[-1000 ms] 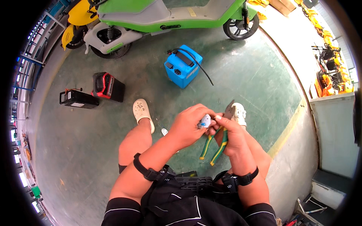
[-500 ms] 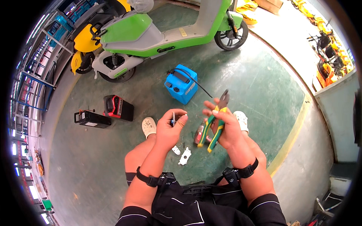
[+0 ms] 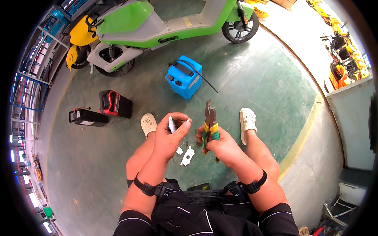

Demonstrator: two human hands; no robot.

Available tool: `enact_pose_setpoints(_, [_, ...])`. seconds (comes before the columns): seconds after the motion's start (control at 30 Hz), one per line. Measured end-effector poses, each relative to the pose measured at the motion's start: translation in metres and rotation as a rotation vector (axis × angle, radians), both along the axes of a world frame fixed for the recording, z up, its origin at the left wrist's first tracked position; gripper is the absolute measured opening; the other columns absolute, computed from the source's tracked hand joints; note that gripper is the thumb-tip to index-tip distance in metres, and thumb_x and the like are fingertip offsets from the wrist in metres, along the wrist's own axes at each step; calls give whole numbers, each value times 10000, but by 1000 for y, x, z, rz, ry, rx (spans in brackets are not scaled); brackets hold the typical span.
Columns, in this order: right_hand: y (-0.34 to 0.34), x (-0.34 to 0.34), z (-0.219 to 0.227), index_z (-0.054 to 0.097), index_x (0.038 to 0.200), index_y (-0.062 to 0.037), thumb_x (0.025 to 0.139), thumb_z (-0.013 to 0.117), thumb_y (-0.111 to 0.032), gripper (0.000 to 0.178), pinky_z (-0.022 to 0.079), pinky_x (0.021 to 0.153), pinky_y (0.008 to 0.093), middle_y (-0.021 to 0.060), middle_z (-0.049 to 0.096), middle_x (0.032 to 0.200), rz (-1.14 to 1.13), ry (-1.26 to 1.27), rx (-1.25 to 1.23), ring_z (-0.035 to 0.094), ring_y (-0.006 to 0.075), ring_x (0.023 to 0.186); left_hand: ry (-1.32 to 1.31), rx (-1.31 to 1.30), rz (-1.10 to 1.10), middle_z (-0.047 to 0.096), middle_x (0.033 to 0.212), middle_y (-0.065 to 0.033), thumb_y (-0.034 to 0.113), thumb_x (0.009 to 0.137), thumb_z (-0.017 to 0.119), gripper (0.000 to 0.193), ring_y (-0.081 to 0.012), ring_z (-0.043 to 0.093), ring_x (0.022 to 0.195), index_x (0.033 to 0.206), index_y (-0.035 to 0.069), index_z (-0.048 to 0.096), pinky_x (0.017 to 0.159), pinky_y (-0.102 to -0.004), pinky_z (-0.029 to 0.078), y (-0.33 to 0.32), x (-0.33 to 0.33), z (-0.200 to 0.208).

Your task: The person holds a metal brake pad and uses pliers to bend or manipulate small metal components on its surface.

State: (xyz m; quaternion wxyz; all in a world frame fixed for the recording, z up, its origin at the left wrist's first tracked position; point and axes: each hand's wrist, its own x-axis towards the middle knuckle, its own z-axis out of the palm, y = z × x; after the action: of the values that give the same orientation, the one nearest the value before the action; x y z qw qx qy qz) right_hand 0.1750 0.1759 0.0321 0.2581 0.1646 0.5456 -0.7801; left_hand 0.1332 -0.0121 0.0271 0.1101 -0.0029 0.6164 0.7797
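Observation:
My right hand grips a pair of pliers with green and yellow handles, jaws pointing up and away. My left hand pinches a small white flat part between thumb and fingers, close to the left of the pliers. The two hands are a little apart, above my knees. On the green floor below them lie two small white plastic pieces.
A blue box with a black cable stands on the floor ahead. A red-and-black box and a black battery pack lie to the left. A green and white scooter is parked beyond. My white slippers frame the spot.
My hands have separated from working together on one small piece. The right hand has raised the pliers upright, and the left now holds a small white part by itself.

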Motion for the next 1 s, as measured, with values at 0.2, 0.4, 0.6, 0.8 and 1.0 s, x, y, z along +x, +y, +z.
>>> enact_pose_setpoints(0.2, [-2, 8, -17, 520, 1351, -24, 830, 483, 88, 534, 529, 854, 346, 100, 611, 1243, 123, 134, 184, 598, 210, 1137, -44, -38, -35, 691, 968, -16, 86, 930, 727, 159, -77, 617, 855, 1061, 39, 650, 753, -253, 505, 3, 7, -5])
enact_pose_setpoints(0.4, [-4, 8, -7, 525, 1361, -26, 838, 480, 84, 536, 513, 887, 316, 89, 605, 1251, 245, 38, 212, 586, 178, 1062, 7, -93, -26, 687, 924, -15, 131, 942, 728, 178, -72, 616, 822, 1061, 26, 650, 730, -252, 511, 10, 10, -8])
enact_pose_setpoints(0.6, [-6, 13, -9, 564, 1244, -24, 831, 551, 72, 425, 514, 796, 327, 104, 603, 1065, 135, 38, 161, 627, 178, 1013, 104, -218, 18, 674, 905, -4, 126, 944, 724, 154, -67, 608, 814, 1040, 22, 663, 747, -248, 524, 12, 11, -15])
enact_pose_setpoints(0.8, [-6, 13, -10, 558, 1211, -17, 831, 519, 74, 393, 499, 773, 331, 107, 608, 1023, 111, 113, 227, 607, 183, 918, 102, -176, 7, 662, 928, 1, 117, 942, 726, 145, -55, 598, 809, 1027, 15, 666, 731, -231, 501, 17, 12, -10])
enact_pose_setpoints(1.0, [-6, 16, -11, 540, 1242, -12, 819, 484, 75, 435, 497, 790, 344, 124, 608, 990, 139, 144, 265, 607, 215, 898, 209, -291, 29, 667, 957, -34, 101, 936, 723, 132, -87, 613, 816, 1007, 4, 669, 733, -244, 502, 15, 12, -11])
